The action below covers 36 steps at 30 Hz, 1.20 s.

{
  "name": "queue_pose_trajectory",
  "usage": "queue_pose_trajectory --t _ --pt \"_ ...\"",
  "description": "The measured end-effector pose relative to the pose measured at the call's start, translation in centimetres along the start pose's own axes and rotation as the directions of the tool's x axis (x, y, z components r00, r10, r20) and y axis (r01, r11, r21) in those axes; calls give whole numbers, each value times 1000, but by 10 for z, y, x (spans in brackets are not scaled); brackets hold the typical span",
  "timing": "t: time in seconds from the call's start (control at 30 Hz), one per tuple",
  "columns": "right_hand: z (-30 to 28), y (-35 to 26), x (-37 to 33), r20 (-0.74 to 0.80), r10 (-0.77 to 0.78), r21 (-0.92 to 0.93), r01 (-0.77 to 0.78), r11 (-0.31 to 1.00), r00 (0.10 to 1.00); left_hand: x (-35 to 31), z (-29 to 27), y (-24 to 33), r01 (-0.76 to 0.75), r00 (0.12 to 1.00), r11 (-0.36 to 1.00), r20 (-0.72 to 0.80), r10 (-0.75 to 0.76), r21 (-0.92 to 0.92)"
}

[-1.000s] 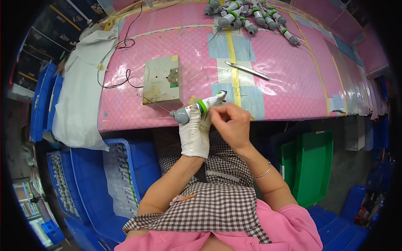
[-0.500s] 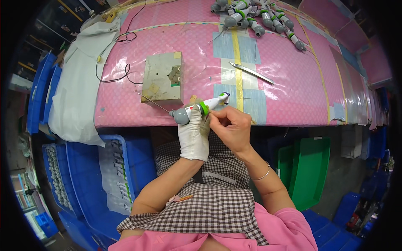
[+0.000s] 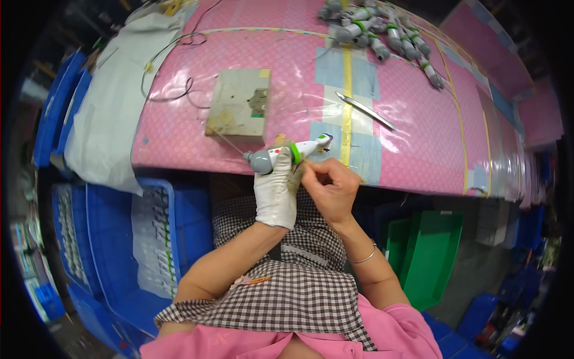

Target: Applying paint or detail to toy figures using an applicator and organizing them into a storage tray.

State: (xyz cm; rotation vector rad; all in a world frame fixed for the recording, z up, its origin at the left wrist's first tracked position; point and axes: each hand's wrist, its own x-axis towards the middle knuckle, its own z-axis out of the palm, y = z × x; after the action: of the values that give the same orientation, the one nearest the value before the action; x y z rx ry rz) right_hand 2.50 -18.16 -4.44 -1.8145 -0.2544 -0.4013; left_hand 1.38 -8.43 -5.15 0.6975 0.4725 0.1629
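Note:
My left hand [image 3: 275,197], in a white glove, is closed around a white handheld device [image 3: 305,148] with a green ring, a red dot and a rounded grey end. A thin pale rod or cord runs from the grey end toward the metal box. The device lies tilted, its narrow tip with a dark blue part pointing up and right, over the table's near edge. My bare right hand [image 3: 332,188] is closed in a pinch just below the green ring. Whatever its fingertips hold is too small or hidden to make out.
A grey metal box [image 3: 239,106] with a dark cable stands beyond my left hand. Metal tweezers [image 3: 366,111] lie on the pink table cover [image 3: 412,137]. Similar devices [image 3: 382,36] are heaped at the back. Blue bins [image 3: 194,224] stand left, a green bin [image 3: 435,254] right.
The whole view has shifted slightly. My left hand keeps its grip on the device, and my right hand stays pinched beside the green ring, with little visible movement.

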Motion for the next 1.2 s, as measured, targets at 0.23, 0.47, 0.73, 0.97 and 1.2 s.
queue_pose_trajectory --t 0.23,0.47,0.73,0.97,1.2 --pt "-17 11 70 -66 76 -73 -81 994 995 -37 -26 77 -353 931 922 162 328 160" --pt "23 60 155 579 -191 -550 553 627 792 -90 -292 229 -394 506 544 -319 801 741" --pt "18 90 185 515 -89 -636 450 626 852 -253 -547 177 685 728 -467 -505 463 560" --pt "12 77 203 500 7 -658 375 653 866 -247 -599 112 478 878 -663 -294 378 576" --pt "-8 56 200 391 -58 -628 313 712 918 -241 -605 93 441 895 -461 -336 293 770"
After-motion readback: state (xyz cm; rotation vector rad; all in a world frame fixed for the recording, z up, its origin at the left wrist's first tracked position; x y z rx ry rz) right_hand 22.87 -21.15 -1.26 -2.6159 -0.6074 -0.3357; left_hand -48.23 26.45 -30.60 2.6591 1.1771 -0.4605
